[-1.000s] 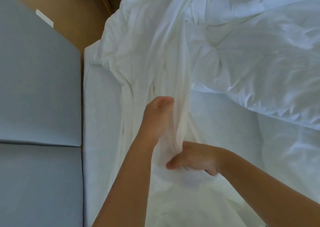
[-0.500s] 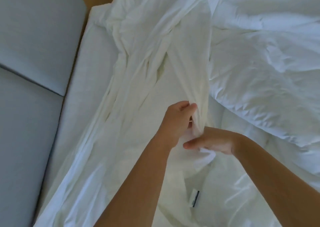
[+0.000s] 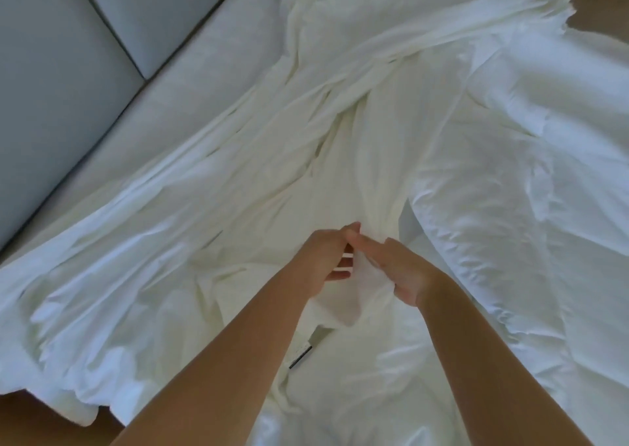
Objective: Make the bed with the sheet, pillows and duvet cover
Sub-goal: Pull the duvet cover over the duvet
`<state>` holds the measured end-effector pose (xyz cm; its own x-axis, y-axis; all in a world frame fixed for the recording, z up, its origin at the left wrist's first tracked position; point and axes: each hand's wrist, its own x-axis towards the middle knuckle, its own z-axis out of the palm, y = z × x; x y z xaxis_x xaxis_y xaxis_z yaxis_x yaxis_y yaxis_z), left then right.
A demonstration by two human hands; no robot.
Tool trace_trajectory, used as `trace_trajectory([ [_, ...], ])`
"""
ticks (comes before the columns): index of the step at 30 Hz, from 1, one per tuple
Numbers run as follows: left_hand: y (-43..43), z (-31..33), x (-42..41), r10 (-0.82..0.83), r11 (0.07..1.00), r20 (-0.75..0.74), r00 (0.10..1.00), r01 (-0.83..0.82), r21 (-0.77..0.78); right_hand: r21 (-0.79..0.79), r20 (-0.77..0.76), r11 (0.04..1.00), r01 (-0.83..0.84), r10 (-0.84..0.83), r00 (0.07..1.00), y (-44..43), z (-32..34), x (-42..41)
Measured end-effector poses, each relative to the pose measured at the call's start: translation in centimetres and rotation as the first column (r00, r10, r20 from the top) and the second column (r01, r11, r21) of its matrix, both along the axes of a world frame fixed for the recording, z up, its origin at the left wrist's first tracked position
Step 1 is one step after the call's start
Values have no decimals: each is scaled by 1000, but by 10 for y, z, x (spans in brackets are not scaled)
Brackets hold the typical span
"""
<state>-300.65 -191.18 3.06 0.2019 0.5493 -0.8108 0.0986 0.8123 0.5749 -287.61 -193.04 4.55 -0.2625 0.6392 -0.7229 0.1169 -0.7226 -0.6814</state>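
Single head view looks steeply down, close over the bed [image 3: 211, 81], tilted sideways.

Two hands [image 3: 327, 258] [image 3: 406, 273], one sheet [image 3: 238, 207], one duvet [image 3: 531, 159]

From my screen, the sheet [image 3: 306, 173] at the grip reads plain ivory-white with no print. Right of the grip, the duvet [image 3: 527, 190] is a cooler, brighter white, also plain. Just below the grip, a small tag [image 3: 301, 353] is white with a dark edge. Far left, the headboard panels [image 3: 51, 54] are flat blue-grey.

Crumpled white sheet [image 3: 238, 187] across mattress [image 3: 218, 64]
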Motion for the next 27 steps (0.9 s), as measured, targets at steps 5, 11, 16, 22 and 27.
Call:
trace_trajectory([
  [5, 14, 11, 8, -44, 988, -56, 997, 52, 147, 34, 154, 995, -92, 86, 984, -4, -5, 8],
  [11, 29, 47, 33, -147, 857, -121, 982, 187, 481, 50, -27, 998, 28, -27, 999, 0, -10, 7],
  [16, 12, 18, 11, -91, 758, -558, 825, 421, 498, -112, -404, 922, 371, -383, 831, -7, -16, -4],
  [22, -22, -18, -14, -306, 951, -409, 859, 296, -90, -155, -308, 943, 294, -329, 893, -6, -17, 14],
  [27, -6, -17, 12, 61, 998, -104, 993, -61, 3, 13, -127, 994, 112, -110, 986, -8, -10, 12],
])
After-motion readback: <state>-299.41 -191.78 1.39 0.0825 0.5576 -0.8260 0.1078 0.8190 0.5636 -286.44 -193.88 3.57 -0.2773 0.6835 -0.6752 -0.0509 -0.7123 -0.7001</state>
